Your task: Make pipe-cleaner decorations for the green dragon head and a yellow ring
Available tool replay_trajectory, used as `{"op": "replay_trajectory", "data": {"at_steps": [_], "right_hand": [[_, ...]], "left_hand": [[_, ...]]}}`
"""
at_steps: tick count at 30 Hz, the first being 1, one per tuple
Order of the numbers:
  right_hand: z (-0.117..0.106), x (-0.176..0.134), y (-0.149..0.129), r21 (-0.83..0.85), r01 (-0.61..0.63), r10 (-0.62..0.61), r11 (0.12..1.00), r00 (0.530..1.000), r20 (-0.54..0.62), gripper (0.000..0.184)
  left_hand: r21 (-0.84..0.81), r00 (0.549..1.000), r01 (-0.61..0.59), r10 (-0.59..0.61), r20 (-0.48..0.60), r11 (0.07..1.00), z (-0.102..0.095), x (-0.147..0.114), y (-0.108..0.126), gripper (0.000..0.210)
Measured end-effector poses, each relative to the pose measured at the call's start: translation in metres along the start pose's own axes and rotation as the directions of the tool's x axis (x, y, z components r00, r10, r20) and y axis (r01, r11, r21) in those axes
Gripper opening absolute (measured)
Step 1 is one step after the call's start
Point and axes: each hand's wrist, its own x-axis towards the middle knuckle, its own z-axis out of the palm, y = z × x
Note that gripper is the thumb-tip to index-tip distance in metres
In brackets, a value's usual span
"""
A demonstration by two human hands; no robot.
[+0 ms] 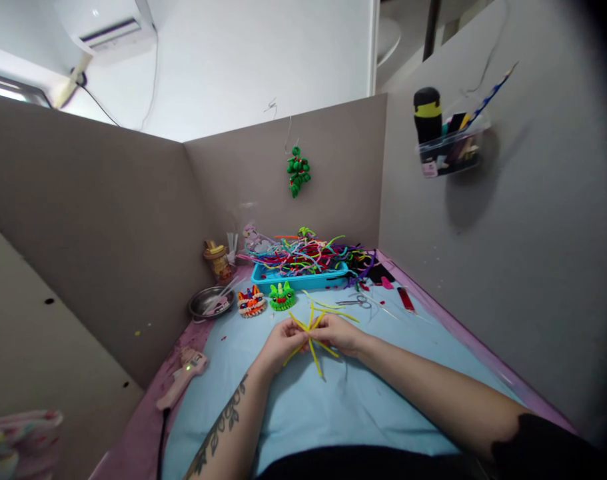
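Note:
Yellow pipe cleaners (315, 359), crossed at the middle into a star shape, are held up over the blue cloth. My left hand (286, 339) pinches them near the crossing from the left. From the right, my right hand (334, 333) grips them at the same centre, its fingers closed. The fingertips of both hands meet there and partly hide the crossing. More yellow pipe cleaners (340, 313) lie just beyond my right hand. Past my left hand sit a green animal head (282, 298) and an orange and white one (252, 302), both of fuzzy pipe cleaner.
A blue tray (303, 281) heaped with coloured pipe cleaners stands at the back. Scissors (356, 302) lie to its front right, near a red strip (406, 300). On the left are a metal bowl (211, 303) and a pink glue gun (183, 380) with a cord. Grey partitions (283, 220) enclose the table.

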Motion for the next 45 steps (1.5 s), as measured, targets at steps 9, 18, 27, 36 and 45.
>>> {"op": "replay_trajectory", "data": {"at_steps": [9, 18, 27, 36, 45], "right_hand": [[0.001, -0.001, -0.006, -0.103, 0.045, -0.048, 0.994, 0.998, -0.027, 0.033], [0.005, -0.002, -0.009, -0.117, 0.083, -0.083, 0.99, 0.997, 0.011, 0.033], [0.017, -0.004, -0.025, -0.061, 0.16, -0.159, 0.985, 0.987, 0.01, 0.028], [0.007, -0.001, -0.009, -0.008, 0.102, -0.102, 0.995, 0.994, -0.042, 0.035], [0.005, 0.0, -0.007, -0.125, 0.068, -0.08, 0.99, 0.992, -0.097, 0.032]], "left_hand": [[-0.013, 1.0, -0.014, 0.014, -0.007, 1.0, -0.001, 0.0, 0.001, 0.024], [0.024, 0.998, -0.034, 0.035, -0.046, 0.999, 0.002, 0.0, 0.003, 0.028], [0.034, 0.998, -0.031, 0.033, -0.054, 0.999, 0.0, 0.001, 0.003, 0.027], [0.038, 0.996, -0.034, 0.037, -0.079, 0.999, 0.0, 0.001, 0.003, 0.024], [0.063, 0.995, -0.034, 0.039, -0.092, 0.997, -0.001, 0.002, -0.001, 0.027]]}}
